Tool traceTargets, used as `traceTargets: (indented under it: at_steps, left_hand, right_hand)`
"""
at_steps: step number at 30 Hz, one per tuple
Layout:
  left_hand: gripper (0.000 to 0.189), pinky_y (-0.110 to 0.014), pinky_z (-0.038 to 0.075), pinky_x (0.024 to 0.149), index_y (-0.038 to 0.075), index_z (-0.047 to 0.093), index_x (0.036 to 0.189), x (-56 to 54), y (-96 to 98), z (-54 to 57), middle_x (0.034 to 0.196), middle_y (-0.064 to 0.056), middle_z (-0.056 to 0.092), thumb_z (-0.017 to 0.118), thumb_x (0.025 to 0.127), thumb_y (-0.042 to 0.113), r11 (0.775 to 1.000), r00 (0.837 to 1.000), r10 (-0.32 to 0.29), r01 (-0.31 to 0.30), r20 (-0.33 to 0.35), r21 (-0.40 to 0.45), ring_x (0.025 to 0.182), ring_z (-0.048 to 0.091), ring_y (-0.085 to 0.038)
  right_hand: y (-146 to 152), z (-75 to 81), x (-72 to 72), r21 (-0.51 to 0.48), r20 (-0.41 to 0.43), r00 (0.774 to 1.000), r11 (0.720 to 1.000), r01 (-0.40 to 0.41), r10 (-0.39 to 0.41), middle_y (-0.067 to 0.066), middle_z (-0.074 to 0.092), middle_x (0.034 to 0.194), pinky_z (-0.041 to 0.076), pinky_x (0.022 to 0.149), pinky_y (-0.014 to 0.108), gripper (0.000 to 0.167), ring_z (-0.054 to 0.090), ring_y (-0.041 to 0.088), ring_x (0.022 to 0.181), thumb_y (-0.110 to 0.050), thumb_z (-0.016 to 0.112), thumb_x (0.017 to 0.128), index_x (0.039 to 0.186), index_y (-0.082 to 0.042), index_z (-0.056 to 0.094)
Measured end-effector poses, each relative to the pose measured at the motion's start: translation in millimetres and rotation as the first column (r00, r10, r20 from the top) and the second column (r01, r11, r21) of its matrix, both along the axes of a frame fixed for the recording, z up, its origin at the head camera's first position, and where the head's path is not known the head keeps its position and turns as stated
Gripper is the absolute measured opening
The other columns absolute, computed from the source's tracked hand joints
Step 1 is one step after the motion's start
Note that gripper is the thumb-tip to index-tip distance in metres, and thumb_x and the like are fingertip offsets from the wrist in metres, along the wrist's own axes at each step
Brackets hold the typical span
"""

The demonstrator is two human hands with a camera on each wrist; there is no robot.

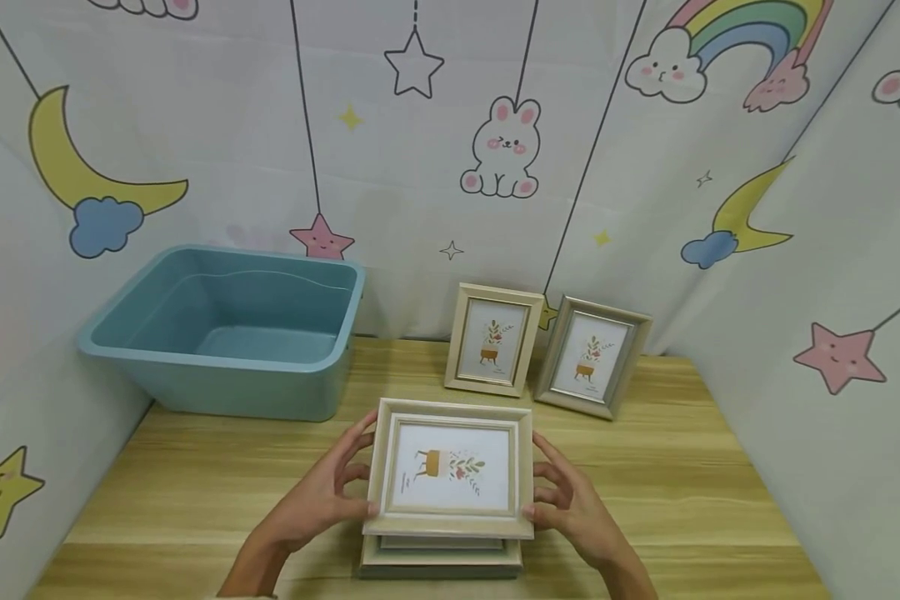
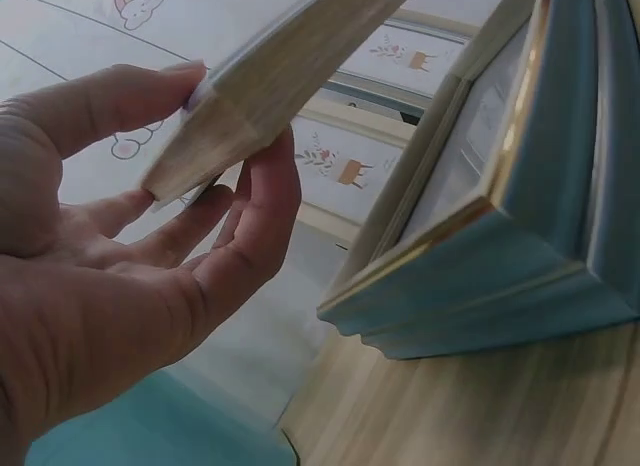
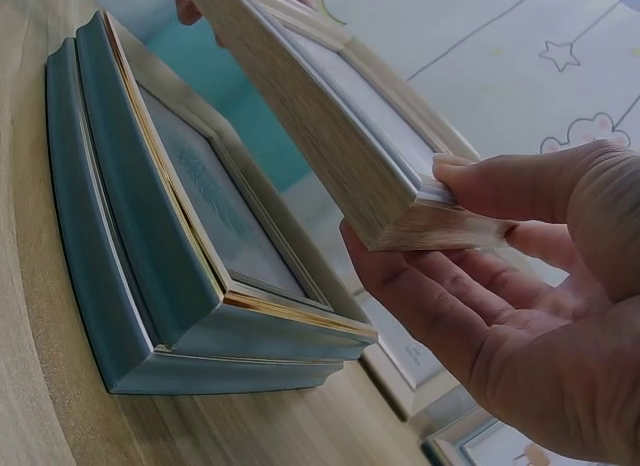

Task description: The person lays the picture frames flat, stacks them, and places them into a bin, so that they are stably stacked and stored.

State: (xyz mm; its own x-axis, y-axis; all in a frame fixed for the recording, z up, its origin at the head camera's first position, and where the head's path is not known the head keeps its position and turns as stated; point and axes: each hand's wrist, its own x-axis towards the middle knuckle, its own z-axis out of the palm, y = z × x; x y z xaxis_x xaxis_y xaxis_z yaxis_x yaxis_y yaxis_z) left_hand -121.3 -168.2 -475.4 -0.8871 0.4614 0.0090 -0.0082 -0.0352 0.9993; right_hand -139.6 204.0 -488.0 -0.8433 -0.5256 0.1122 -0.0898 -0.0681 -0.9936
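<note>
A light wood picture frame (image 1: 453,471) with a potted-plant print is held raised and sideways between both hands in the head view. My left hand (image 1: 311,500) grips its left edge, thumb on top and fingers beneath. On the opposite edge my right hand (image 1: 581,508) grips in the same way. Directly below, apart from the held frame, a stack of blue-green picture frames (image 1: 441,572) lies flat on the table. The right wrist view shows the gap between the held frame (image 3: 330,136) and the upper stacked frame (image 3: 165,216), whose picture has a feathery leaf print.
A blue-green plastic tub (image 1: 232,387) stands at the back left of the wooden table (image 1: 690,500). Two picture frames stand propped at the back: a cream one (image 1: 456,350) and a silver-grey one (image 1: 622,367). Behind them hangs a patterned cloth (image 1: 412,183).
</note>
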Motion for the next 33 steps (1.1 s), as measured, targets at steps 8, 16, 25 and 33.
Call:
traceTargets:
  at_steps: [8,16,25,33]
  left_hand:
    - [0.113,-0.035,0.057,0.083,0.019,0.001,0.162,0.6,-2.6,-6.2,0.159,-0.032,0.014,0.075,0.080,-0.004,1.000,0.999,-0.017,0.017,0.027,0.012,0.110,0.057,-0.029]
    - [0.111,-0.033,0.056,0.082,0.017,0.003,0.162,2.2,-2.3,-11.3,0.159,-0.033,0.014,0.075,0.080,-0.004,1.000,0.993,0.009,-0.012,0.115,0.026,0.108,0.057,-0.026]
    - [0.106,-0.030,0.056,0.072,0.014,0.013,0.161,6.0,5.5,-13.3,0.154,-0.036,0.018,0.075,0.078,-0.004,0.991,0.983,0.118,-0.108,0.139,-0.073,0.097,0.052,-0.025]
    - [0.103,-0.027,0.052,0.062,0.013,0.019,0.160,9.3,15.7,-12.4,0.152,-0.038,0.022,0.073,0.075,-0.011,0.965,0.970,0.203,-0.176,0.129,-0.195,0.087,0.053,-0.024]
  right_hand:
    - [0,-3.7,-1.6,0.004,0.065,0.998,1.000,-0.025,0.025,0.010,0.059,0.119,0.061,0.074,0.031,0.090,0.072,0.017,0.097,0.009,0.066,0.087,0.158,0.001,0.012]
    - [0,-7.3,-1.8,0.064,0.170,0.985,0.998,0.000,-0.011,0.004,0.050,0.101,0.055,0.065,0.021,0.091,0.061,0.004,0.079,0.004,0.070,0.085,0.158,0.000,0.016]
    - [-3,-8.7,-3.5,0.146,0.205,0.978,0.989,0.015,-0.045,0.002,0.049,0.092,0.053,0.067,0.020,0.090,0.057,0.005,0.076,0.002,0.071,0.084,0.158,0.001,0.019]
    - [-7,-8.7,-3.5,0.214,0.252,0.964,0.976,0.035,-0.089,0.000,0.054,0.088,0.053,0.066,0.023,0.087,0.057,0.007,0.073,0.000,0.070,0.085,0.158,-0.003,0.022]
